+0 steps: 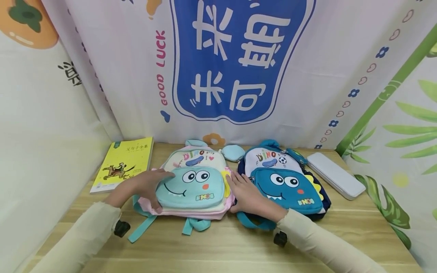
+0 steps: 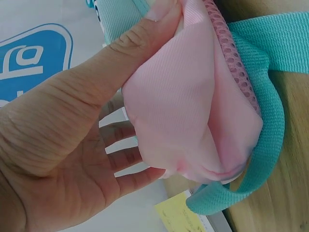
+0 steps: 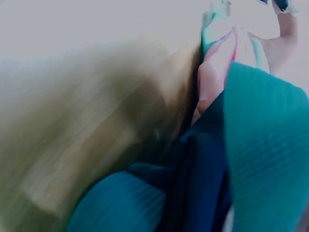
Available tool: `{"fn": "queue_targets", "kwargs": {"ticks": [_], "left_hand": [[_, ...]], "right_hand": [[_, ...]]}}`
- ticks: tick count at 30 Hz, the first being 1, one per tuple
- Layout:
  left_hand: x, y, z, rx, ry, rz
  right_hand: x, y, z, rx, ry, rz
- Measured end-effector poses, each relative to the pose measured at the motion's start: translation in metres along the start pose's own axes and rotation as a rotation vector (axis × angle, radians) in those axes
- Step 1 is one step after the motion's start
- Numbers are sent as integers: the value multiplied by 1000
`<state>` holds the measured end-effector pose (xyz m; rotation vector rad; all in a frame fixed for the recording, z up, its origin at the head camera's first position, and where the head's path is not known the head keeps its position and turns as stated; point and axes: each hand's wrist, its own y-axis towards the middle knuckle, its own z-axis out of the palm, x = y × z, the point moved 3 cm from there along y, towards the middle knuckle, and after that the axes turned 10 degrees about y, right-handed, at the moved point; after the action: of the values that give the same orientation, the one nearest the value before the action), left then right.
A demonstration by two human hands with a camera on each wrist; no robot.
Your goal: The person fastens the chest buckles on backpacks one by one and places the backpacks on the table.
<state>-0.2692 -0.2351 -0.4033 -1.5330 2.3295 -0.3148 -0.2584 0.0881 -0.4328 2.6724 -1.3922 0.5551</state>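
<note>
The left hand [image 1: 145, 186] is gripping the left edge of the pink and mint fabric child's backpack [image 1: 193, 185], thumb lying across the top of its mint front pocket and fingers tucked beneath; in the left wrist view the thumb [image 2: 145, 36] is pressing pink cloth while the other fingers are spreading loosely under the bag beside a mint webbing strap [image 2: 270, 121]. The right hand [image 1: 246, 194] is lying with fairly straight fingers against the right side of that pink backpack, resting partly on the navy and teal fabric dinosaur backpack [image 1: 286, 182] just to its right; the right wrist view is too blurred to tell its grip. Both bags are lying flat on the light wooden table [image 1: 225, 246], each reading "DINO". A yellow paperback book [image 1: 123, 165] with Chinese writing is lying left of the pink backpack. Behind it, a white cloth backdrop [image 1: 239, 64] is showing "GOOD LUCK" and large Chinese characters.
</note>
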Motion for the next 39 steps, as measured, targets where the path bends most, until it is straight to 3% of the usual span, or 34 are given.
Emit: {"fn": "queue_targets", "kwargs": {"ticks": [6,16,22,27,35,39], "left_hand": [[5,3,0,-4,-19,12],[9,0,-5,-31,-55,89],[13,1,-3,-9,-83,87],[20,-1,-4,3,-178,87],[27,-9,-12,72,-318,165],[27,-8,-13,58,-348,181]], "right_hand": [[3,-2,-12,-139,137,0],[9,-11,-29,-360,317,53],[5,-8,-29,-339,550,51],[5,-1,-36,-267,737,-29],[8,4,-56,-262,855,-168],[11,6,-60,-246,871,-180]]}}
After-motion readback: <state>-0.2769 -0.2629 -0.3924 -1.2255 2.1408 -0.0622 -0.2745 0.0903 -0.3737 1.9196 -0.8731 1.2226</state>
